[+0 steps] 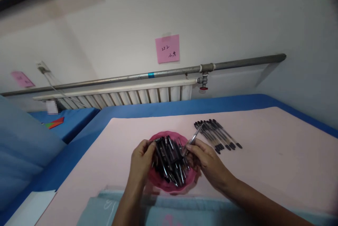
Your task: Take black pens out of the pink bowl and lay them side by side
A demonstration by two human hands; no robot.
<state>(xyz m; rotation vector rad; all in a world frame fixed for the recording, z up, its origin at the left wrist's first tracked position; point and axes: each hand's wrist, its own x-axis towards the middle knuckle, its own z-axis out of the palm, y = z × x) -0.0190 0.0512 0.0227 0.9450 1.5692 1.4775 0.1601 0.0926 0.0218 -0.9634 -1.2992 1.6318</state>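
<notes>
A pink basket [169,188] full of loose black and clear pens [171,162] stands on the pink tabletop sheet. At its left rim, my left hand [142,161] pinches a short black piece [159,139] that looks like a pen cap; fingers partly hide it. Over the right rim, my right hand [204,159] is closed on a slim clear pen [195,133], its pale tip pointing up and right. Beyond that hand, several black-capped pens [215,134] lie side by side in a slanted row on the sheet.
Light blue folded cloth [158,212] lies along the near edge. The pink sheet [264,159] covers a blue table [232,101]. A radiator [142,95], a pipe with a red valve [203,88] and a pink note [167,49] are at the wall behind.
</notes>
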